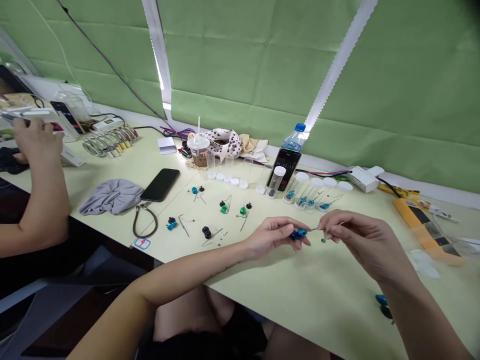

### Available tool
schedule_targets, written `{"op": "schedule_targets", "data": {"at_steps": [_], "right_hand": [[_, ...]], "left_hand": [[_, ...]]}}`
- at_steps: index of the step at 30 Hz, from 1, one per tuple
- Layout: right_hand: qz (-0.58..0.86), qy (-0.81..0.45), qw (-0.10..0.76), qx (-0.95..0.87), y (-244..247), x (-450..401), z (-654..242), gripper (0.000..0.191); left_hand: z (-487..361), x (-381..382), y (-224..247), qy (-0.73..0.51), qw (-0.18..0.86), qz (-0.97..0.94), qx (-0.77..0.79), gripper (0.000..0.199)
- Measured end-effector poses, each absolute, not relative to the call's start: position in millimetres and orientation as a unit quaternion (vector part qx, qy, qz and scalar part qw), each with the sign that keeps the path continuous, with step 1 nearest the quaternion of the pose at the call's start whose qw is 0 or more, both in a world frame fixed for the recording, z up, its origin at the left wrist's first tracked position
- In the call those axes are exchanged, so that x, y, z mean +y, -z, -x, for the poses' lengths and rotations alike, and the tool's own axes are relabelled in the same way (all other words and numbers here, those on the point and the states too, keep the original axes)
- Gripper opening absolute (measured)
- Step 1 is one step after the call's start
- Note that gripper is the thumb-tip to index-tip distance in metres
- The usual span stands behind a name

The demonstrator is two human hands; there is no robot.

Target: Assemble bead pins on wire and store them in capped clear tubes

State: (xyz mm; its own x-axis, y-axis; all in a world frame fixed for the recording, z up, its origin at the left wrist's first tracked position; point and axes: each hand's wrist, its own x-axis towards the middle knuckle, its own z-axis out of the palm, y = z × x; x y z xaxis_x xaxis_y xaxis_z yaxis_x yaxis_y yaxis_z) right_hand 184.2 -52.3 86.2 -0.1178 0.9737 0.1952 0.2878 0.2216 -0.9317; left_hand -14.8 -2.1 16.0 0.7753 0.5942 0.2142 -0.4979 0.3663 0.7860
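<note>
Near the table edge we note the left hand (273,237) with fingers pinched on a blue plastic piece (298,234). The right hand (358,242) grips a thin wire pin (318,229), lying left-right, reaching the piece. Farther off lie small beaded parts (224,207).

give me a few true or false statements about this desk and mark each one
1. The left hand holds a small blue part. True.
2. The right hand grips the water bottle. False: it pinches a thin metal wire, and the bottle stands at the back of the desk.
3. A grey cloth lies beside a black smartphone. True.
4. The water bottle has a red cap. False: its cap is blue.
</note>
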Motion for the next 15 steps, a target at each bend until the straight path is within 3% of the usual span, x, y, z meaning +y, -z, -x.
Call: {"op": "schedule_targets", "data": {"at_steps": [7,15], "right_hand": [[0.526,-0.202,0.572,-0.596,-123.6,-35.1,-176.1,0.011],[0.597,-0.204,0.443,-0.638,-114.1,-17.7,-186.0,0.023]], "left_hand": [[12.3,11.3,-5.9,-0.451,0.769,-0.432,0.138,0.035],[9.8,17.6,-11.9,-0.525,0.575,-0.577,0.246,0.036]]}}
